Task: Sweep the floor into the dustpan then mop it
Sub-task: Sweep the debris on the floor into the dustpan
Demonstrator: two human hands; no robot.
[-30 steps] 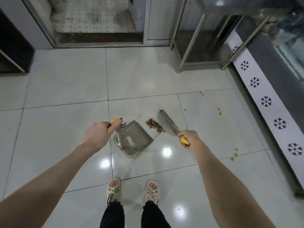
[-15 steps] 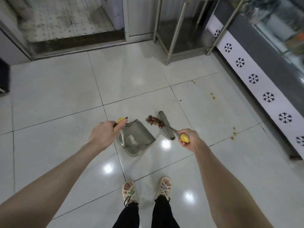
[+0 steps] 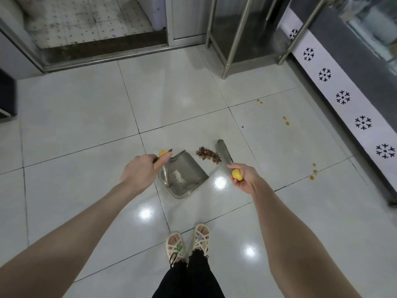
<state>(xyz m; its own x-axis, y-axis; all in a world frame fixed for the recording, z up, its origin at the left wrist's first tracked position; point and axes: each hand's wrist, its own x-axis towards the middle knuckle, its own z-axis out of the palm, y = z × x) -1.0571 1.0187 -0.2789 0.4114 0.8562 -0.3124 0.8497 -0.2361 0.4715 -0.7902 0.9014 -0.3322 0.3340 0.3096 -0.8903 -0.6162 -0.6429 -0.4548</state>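
Left fingers point(image 3: 163, 160): curling round the dustpan handle just below its yellow cap point(image 3: 163, 152), thumb lying along the shaft. The left hand point(image 3: 139, 171) is gripping it fully closed.
Right fingers point(image 3: 233, 167): wrapping closed round the broom handle, with its yellow end point(image 3: 237, 174) poking out of the right hand point(image 3: 246, 177).
Dustpan point(image 3: 187, 173): sitting on the floor point(image 3: 86, 125) ahead of the feet, between the two hands, with a pale smear showing on its metal base.
Debris point(image 3: 208, 155): lying as a small reddish-brown heap on the tile, outside the dustpan. It is sitting just past the pan's far right edge, between pan and broom.
Broom point(image 3: 223, 152): resting its long grey head on the floor just right of the debris, the shaft slanting back toward the right hand.
Spots point(image 3: 285, 120): dotting the tiles in yellow to the right, well apart from the heap.
Sandals point(image 3: 176, 247): standing side by side behind the dustpan, dark trousers showing above them.
Legs point(image 3: 236, 35): rising as metal tubes at the far right of the floor.
Strip point(image 3: 343, 97): running along the right edge, white and carrying dark snowflake marks.
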